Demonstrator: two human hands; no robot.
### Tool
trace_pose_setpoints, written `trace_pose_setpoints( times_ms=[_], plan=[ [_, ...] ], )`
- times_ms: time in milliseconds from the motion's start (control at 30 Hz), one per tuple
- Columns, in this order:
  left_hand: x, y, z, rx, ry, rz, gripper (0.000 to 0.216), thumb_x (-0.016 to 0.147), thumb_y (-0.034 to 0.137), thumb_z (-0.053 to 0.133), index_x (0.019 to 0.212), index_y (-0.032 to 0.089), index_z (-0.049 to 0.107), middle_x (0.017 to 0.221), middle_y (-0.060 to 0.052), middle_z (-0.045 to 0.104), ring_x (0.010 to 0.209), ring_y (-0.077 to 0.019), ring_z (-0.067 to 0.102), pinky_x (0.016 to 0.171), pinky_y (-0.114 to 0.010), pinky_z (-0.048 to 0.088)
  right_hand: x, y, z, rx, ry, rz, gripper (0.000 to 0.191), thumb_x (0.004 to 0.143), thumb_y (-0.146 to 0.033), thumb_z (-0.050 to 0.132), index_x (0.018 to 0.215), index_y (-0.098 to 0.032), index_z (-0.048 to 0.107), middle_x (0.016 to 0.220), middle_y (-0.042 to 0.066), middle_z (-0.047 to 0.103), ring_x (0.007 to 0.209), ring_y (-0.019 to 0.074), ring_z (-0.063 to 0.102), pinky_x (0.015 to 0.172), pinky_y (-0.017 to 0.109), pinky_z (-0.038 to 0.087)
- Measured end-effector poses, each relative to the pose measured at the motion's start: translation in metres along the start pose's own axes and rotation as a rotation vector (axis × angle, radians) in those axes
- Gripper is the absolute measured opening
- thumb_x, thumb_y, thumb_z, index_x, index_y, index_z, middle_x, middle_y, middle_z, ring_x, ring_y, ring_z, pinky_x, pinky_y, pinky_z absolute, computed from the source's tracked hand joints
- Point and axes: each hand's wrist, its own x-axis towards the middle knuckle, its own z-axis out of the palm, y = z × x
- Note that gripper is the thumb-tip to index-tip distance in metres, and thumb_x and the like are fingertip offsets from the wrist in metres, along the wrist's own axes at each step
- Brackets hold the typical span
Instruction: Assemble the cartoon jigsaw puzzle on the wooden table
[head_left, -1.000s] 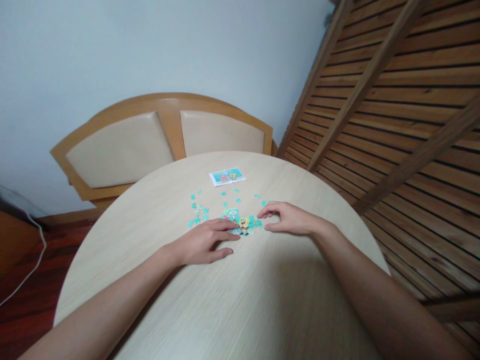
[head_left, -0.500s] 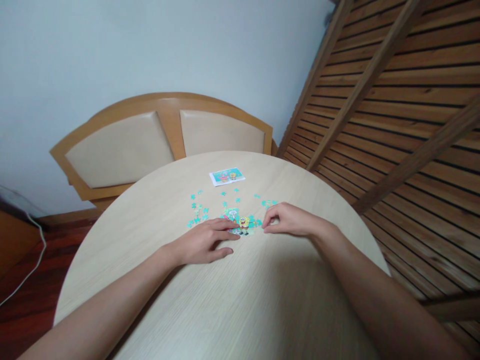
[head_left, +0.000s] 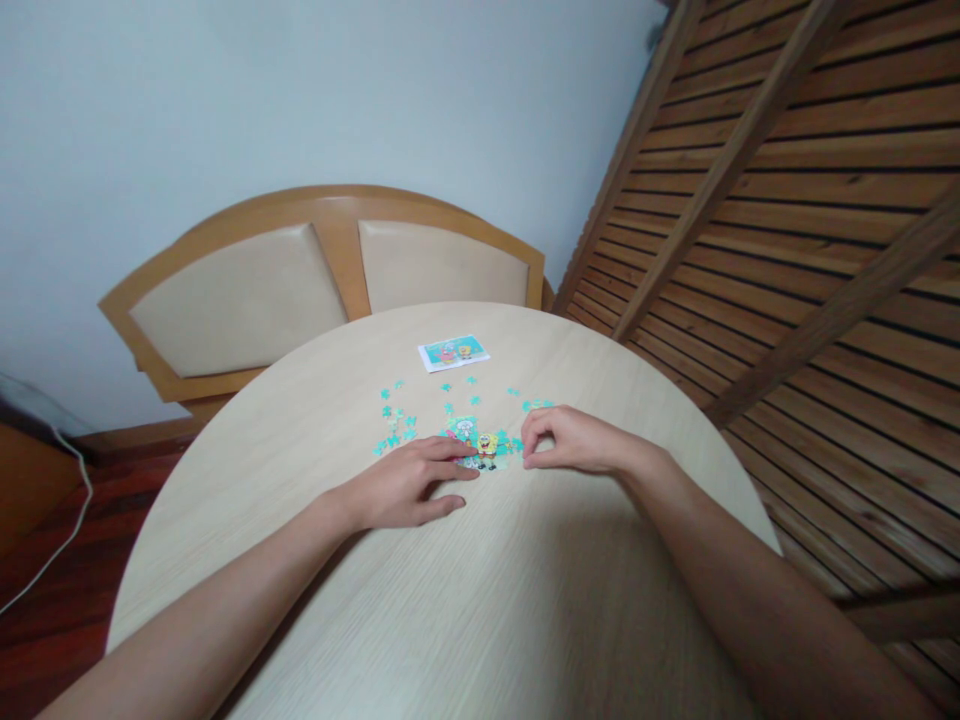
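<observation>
The leaflet (head_left: 454, 353) lies behind the puzzle (head_left: 488, 447) on the table (head_left: 480, 600).

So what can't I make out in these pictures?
In the head view:
Part of the joined puzzle: hidden by the left hand.
Whether the right hand pinches a piece: the hand hides it.
Fine details of the picture card: too small.
Near side of the table: cut off at the bottom.

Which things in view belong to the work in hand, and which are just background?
In the work:
- partly joined puzzle, left hand over its near-left part
- loose puzzle pieces
- picture sheet, with similar artwork
- table beneath them

Background:
- padded backrest
- slatted wooden panel
- white cable
</observation>
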Motion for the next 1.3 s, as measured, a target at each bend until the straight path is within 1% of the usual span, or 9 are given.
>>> trace_pose_setpoints(
  times_ms=[200,367,600,700,900,1100,1300],
  plan=[
    [0.001,0.0,0.0,-0.025,0.031,0.023,0.038,0.097,0.036,0.06,0.132,0.023,0.064,0.144,-0.012,0.058,0.13,-0.0282,0.056,0.113,-0.047,0.043,0.0,-0.001,0.001,0.008,-0.007,-0.003,0.015,0.082,-0.035,0.074,0.08,-0.02,0.077,0.089,0.005,0.072,0.085,0.0204,0.065,0.084,0.032,0.05],
    [0.001,-0.001,0.001,-0.038,0.039,0.019,0.037,0.097,0.037,0.061,0.132,0.024,0.064,0.144,-0.011,0.058,0.13,-0.0284,0.056,0.113,-0.047,0.043,0.001,-0.006,0.001,-0.004,-0.004,0.031,0.013,0.079,-0.033,0.075,0.083,-0.02,0.077,0.09,0.005,0.073,0.085,0.021,0.065,0.082,0.032,0.049],
    [0.001,0.001,0.001,-0.02,0.026,0.016,0.038,0.097,0.037,0.06,0.132,0.023,0.064,0.144,-0.012,0.058,0.131,-0.0283,0.056,0.113,-0.047,0.043,0.001,-0.004,0.002,-0.018,0.028,0.07,0.024,0.076,-0.032,0.078,0.096,-0.02,0.076,0.094,0.004,0.074,0.086,0.0208,0.063,0.079,0.03,0.048],
    [0.001,0.001,0.0,-0.012,0.02,0.011,0.038,0.097,0.037,0.06,0.132,0.022,0.064,0.144,-0.012,0.058,0.131,-0.0281,0.056,0.113,-0.046,0.043,0.001,-0.003,0.002,-0.032,0.033,0.034,0.026,0.077,-0.032,0.078,0.099,-0.02,0.076,0.098,0.005,0.074,0.088,0.0208,0.063,0.08,0.031,0.048],
    [0.0,0.0,0.001,-0.03,0.035,0.025,0.038,0.097,0.036,0.061,0.133,0.023,0.064,0.144,-0.012,0.058,0.131,-0.0285,0.056,0.113,-0.047,0.043,0.002,0.001,0.001,-0.064,0.011,-0.065,0.021,0.083,-0.035,0.076,0.098,-0.02,0.077,0.099,0.006,0.072,0.091,0.0205,0.065,0.086,0.032,0.048],
    [0.001,0.0,0.001,-0.021,0.03,0.015,0.037,0.097,0.037,0.061,0.131,0.022,0.065,0.143,-0.013,0.059,0.13,-0.0285,0.057,0.113,-0.047,0.044,0.001,0.003,0.002,-0.072,0.029,-0.102,0.018,0.084,-0.037,0.077,0.093,-0.021,0.079,0.102,0.006,0.073,0.095,0.0206,0.067,0.092,0.033,0.048],
    [0.001,0.0,0.001,-0.038,0.044,0.026,0.036,0.097,0.036,0.061,0.131,0.023,0.064,0.143,-0.012,0.059,0.13,-0.0283,0.057,0.112,-0.047,0.044,0.002,0.004,0.002,-0.09,0.019,-0.112,0.021,0.085,-0.04,0.075,0.091,-0.02,0.078,0.097,0.006,0.073,0.092,0.0203,0.067,0.089,0.033,0.048]
  ],
)
